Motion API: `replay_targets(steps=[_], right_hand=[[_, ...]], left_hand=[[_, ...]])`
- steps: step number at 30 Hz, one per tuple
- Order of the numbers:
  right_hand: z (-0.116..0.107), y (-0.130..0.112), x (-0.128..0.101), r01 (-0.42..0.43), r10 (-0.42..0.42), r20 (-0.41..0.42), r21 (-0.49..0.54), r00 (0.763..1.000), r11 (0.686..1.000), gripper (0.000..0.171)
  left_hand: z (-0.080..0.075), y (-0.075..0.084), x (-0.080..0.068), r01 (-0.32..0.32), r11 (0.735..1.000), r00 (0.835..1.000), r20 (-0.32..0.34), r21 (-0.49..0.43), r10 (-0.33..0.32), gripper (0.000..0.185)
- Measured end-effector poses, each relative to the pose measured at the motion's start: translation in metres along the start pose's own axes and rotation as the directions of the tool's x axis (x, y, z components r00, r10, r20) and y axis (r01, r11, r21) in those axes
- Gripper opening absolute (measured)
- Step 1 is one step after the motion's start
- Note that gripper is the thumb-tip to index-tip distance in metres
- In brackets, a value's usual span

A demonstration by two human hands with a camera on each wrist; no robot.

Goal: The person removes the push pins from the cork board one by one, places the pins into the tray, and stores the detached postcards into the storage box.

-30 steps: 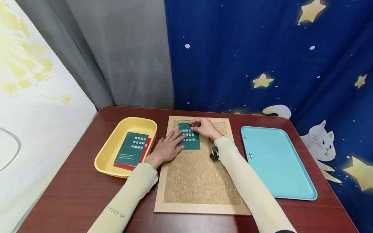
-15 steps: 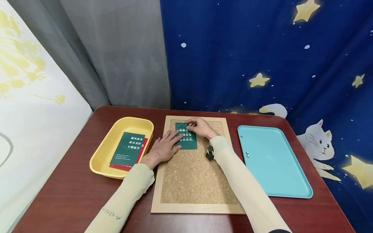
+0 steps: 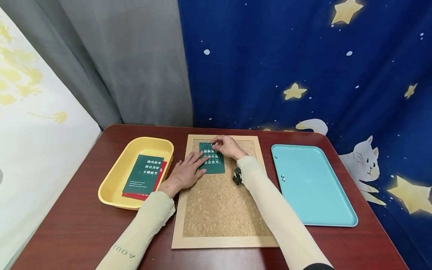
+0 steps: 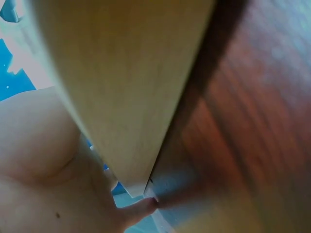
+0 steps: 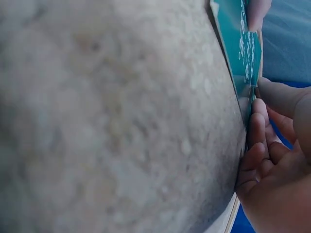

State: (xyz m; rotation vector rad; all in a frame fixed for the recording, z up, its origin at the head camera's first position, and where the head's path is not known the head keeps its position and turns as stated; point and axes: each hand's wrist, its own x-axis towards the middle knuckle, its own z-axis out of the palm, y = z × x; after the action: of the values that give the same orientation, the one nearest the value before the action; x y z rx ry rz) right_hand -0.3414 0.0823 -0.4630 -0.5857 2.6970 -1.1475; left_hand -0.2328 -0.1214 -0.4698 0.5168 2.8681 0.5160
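A dark green card (image 3: 214, 169) with white Chinese characters lies near the top left of a wood-framed corkboard (image 3: 229, 210). My left hand (image 3: 183, 174) lies spread, its fingertips on the card's left side and its palm over the frame. At the card's top edge, my right hand (image 3: 228, 147) pinches a small silver thumbtack (image 3: 211, 144) with thumb and forefinger. From the right wrist, the thumb meets the tack at the card (image 5: 238, 43), while the other fingers curl close to the cork. The left wrist view has the frame's wooden side (image 4: 126, 97) beside the left hand (image 4: 48, 194).
To the left stands a yellow tray (image 3: 111, 180) holding another green card (image 3: 143, 175) over a red card (image 3: 135, 196). A light blue tray (image 3: 317, 187) is on the right, with a few small silver tacks (image 3: 282, 178) along its left side. Curtains hang behind the table (image 3: 77, 210).
The whole head view has shifted slightly, so the scene sits further left. Both hands keep nearly the same places on the card; the right fingers stay at its top edge.
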Motion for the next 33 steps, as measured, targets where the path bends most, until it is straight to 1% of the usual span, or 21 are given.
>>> replay_targets(steps=[4,8,13,16,20,26,33], right_hand=[[0.003,-0.004,0.002,-0.032,0.032,-0.029,0.001,0.999,0.999,0.024],[0.007,-0.007,0.002,-0.054,0.056,-0.062,0.033,0.996,0.998,0.022],[0.01,-0.01,0.003,-0.067,0.071,-0.094,0.048,0.993,0.997,0.02],[0.011,-0.009,0.003,-0.087,0.092,-0.111,0.05,0.99,0.995,0.018],[0.011,-0.007,0.003,-0.113,0.121,-0.122,0.072,0.985,0.991,0.017],[0.012,-0.004,0.005,-0.124,0.137,-0.125,0.11,0.983,0.986,0.018],[0.011,-0.001,0.006,-0.121,0.134,-0.135,0.098,0.982,0.988,0.017]], left_hand=[[-0.001,-0.002,0.0,-0.008,1.0,1.0,-0.001,0.003,0.008,0.057],[-0.002,-0.003,-0.003,-0.006,1.0,1.0,-0.004,0.022,0.006,0.058],[-0.002,-0.005,-0.004,0.003,1.0,1.0,-0.012,0.029,-0.003,0.057],[0.0,-0.004,-0.003,-0.002,1.0,1.0,-0.012,0.023,0.002,0.057],[0.002,-0.003,-0.001,-0.004,1.0,1.0,-0.007,0.016,0.004,0.058],[0.0,-0.002,-0.003,0.005,1.0,1.0,-0.004,0.01,-0.005,0.058],[0.0,-0.001,-0.001,0.009,1.0,1.0,0.007,0.014,-0.009,0.058]])
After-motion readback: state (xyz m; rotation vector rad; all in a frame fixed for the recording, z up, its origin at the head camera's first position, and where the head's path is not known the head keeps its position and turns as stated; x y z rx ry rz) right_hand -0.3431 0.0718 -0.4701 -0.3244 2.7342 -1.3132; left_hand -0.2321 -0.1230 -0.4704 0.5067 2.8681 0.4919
